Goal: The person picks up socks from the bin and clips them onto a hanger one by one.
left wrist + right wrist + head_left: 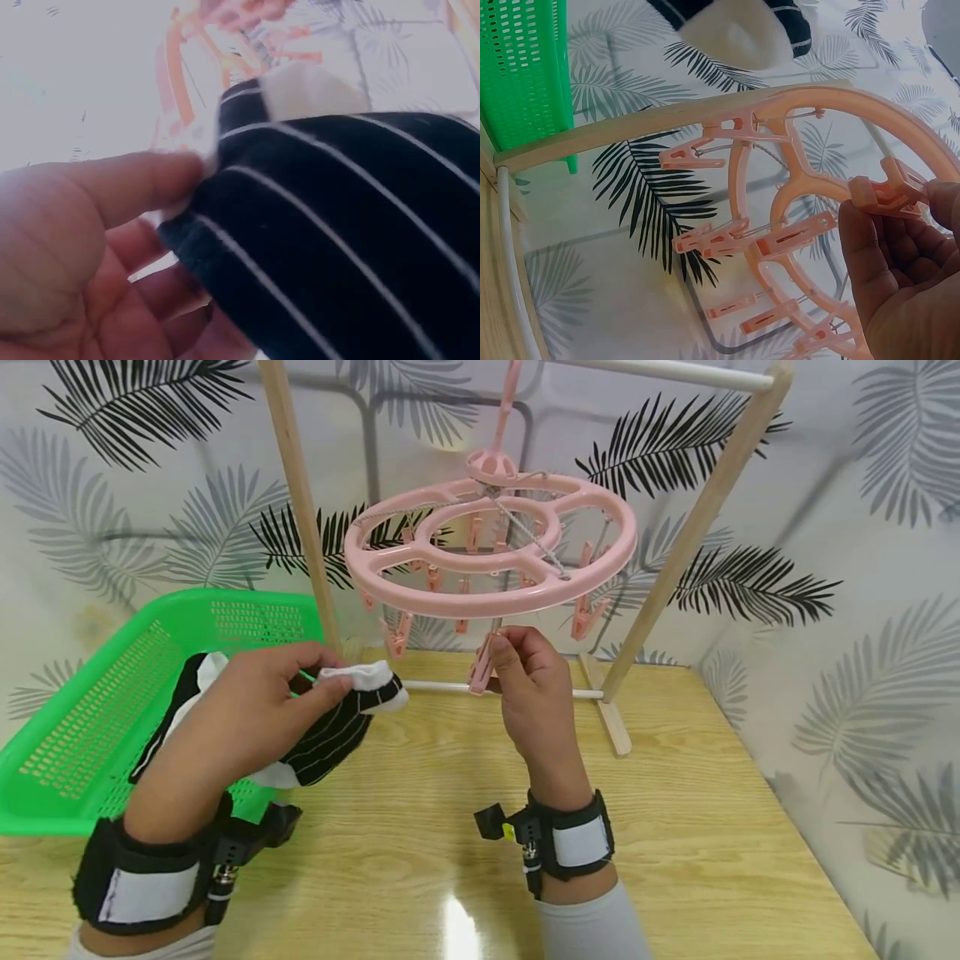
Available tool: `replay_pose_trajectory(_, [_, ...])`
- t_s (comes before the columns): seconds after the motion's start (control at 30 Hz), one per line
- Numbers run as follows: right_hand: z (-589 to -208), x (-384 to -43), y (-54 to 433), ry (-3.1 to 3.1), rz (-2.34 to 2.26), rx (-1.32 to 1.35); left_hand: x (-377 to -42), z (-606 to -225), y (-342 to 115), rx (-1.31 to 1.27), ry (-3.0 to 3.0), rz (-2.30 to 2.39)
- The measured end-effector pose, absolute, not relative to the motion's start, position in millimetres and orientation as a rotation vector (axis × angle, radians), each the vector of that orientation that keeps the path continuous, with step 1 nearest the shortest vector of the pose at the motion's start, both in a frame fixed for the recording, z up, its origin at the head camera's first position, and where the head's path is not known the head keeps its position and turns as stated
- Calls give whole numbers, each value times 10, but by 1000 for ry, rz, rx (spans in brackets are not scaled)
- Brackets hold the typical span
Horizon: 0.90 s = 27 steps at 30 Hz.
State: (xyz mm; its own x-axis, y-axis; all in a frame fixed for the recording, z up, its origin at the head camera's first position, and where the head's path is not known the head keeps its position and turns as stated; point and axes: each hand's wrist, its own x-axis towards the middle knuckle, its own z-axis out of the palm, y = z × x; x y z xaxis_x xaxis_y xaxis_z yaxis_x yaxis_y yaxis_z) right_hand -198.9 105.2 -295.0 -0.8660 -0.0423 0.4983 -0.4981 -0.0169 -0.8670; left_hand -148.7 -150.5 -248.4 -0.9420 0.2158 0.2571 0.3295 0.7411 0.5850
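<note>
My left hand point(262, 697) pinches a black sock point(333, 739) with thin white stripes by its white end, between thumb and fingers. The rest of the sock droops below the hand. In the left wrist view the striped sock point(330, 232) spreads out beyond the thumb. With thumb and fingers, my right hand point(534, 697) grips a pink clothespin point(482, 670) under the front rim of a round pink clip hanger point(480, 603). Up close in the right wrist view, that clothespin point(889, 193) shows its two tips apart. The sock is left of the clothespin, not touching it.
A green basket point(255, 597) stands at the left, with black and white cloth point(187, 702) inside. The hanger hangs from a rack with wooden posts point(693, 539) and a white top bar point(667, 370). Several other pink clothespins point(588, 614) dangle around the ring. Below is a wood-grain table point(675, 827).
</note>
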Motion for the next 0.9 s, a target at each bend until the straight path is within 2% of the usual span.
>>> replay_pose_trajectory(0.43, [-2956, -1973, 1048, -1951, 1917, 573, -1500, -2775, -931, -662, -2720, -949])
replay_pose_trajectory(0.9, [-2981, -1957, 1029, -1940, 1898, 623, -1632, -3041, -634, -529, -2530, -1100])
